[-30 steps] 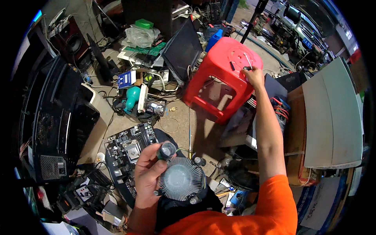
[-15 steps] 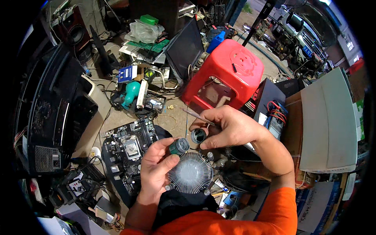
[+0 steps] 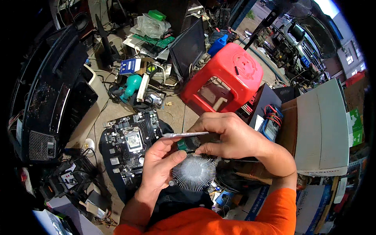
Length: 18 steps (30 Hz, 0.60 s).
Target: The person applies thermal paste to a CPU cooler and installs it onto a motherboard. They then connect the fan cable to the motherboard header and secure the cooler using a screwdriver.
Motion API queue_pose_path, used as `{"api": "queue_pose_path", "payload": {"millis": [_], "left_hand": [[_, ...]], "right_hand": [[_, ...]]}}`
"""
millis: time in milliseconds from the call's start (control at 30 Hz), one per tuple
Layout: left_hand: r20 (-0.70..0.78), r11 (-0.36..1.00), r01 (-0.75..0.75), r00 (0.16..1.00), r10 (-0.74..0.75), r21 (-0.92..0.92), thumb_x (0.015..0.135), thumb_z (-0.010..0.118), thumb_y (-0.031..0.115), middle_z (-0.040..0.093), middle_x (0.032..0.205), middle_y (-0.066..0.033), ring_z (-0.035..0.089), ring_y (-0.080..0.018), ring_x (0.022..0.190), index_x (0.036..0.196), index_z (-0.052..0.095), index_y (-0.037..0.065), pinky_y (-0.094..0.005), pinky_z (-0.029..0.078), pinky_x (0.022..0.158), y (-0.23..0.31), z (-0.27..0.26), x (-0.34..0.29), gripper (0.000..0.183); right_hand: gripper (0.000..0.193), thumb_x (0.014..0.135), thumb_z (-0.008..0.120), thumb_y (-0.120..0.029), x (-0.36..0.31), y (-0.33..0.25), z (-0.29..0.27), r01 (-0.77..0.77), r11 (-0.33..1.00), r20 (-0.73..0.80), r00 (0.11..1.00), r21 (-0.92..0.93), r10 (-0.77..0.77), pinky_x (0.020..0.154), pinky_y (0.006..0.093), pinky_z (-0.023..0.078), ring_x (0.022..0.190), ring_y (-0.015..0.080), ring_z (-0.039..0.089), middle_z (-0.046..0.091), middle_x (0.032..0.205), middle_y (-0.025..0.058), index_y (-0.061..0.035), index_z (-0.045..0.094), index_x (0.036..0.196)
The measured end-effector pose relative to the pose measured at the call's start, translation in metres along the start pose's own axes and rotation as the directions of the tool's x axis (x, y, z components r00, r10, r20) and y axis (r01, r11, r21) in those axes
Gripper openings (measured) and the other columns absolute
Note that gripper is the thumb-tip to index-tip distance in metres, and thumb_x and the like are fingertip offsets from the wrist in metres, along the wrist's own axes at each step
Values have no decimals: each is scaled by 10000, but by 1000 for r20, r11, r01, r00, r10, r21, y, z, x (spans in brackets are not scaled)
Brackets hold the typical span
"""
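Note:
My left hand grips a small green-sided jar between thumb and fingers. Close against it, my right hand pinches the jar's dark lid; whether lid and jar touch, I cannot tell. A thin flat metal spatula also sits in my right fingers, lying across above the jar. Just below both hands rests a round finned heat sink, grey paste smeared on its centre. To the left of my left hand lies a black motherboard, with grey-smeared metal on its processor.
A red plastic stool stands ahead, with a dark monitor left of it. Black casings lean at far left. A multimeter with red leads and a large pale panel are at right.
My right hand has moved left, bringing the lid from beside the jar right up to it. The spatula has swung level across the jar. The whole view has shifted slightly.

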<state>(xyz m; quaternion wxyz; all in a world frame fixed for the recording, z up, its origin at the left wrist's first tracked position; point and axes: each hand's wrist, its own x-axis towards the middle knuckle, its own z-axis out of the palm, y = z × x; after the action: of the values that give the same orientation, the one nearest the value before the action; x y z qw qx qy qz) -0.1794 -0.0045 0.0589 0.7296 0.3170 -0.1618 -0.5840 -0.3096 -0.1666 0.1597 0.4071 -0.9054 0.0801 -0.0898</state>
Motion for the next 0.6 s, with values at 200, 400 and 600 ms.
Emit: {"api": "queue_pose_path", "payload": {"millis": [200,400,600], "left_hand": [[-27,995,94,995,-95,-44,873,690,-51,676,1144,-120,647,-157,1021,1256,572,-39,-276,537,878,4,-1,-3,400],[13,998,68,998,-69,17,870,668,-86,666,1173,-135,650,-163,1023,1289,563,-41,-270,524,912,2,-1,-4,434],[-28,990,137,990,-137,-28,869,654,-91,670,1158,-128,650,-167,1027,1276,575,-37,-273,521,902,2,-2,-5,418]], "right_hand": [[318,754,819,-73,-1,-3,-5,52,991,73,996,-122,-43,727,367,533,848,296,678,675,930,127,-8,687,1037],[360,842,759,-324,1,-6,-5,-160,965,157,968,-206,194,636,444,502,736,375,663,648,754,207,30,691,851],[408,823,785,-280,-8,-10,-7,-199,978,90,975,-55,203,690,426,520,804,372,683,674,836,222,38,649,1041]]}}
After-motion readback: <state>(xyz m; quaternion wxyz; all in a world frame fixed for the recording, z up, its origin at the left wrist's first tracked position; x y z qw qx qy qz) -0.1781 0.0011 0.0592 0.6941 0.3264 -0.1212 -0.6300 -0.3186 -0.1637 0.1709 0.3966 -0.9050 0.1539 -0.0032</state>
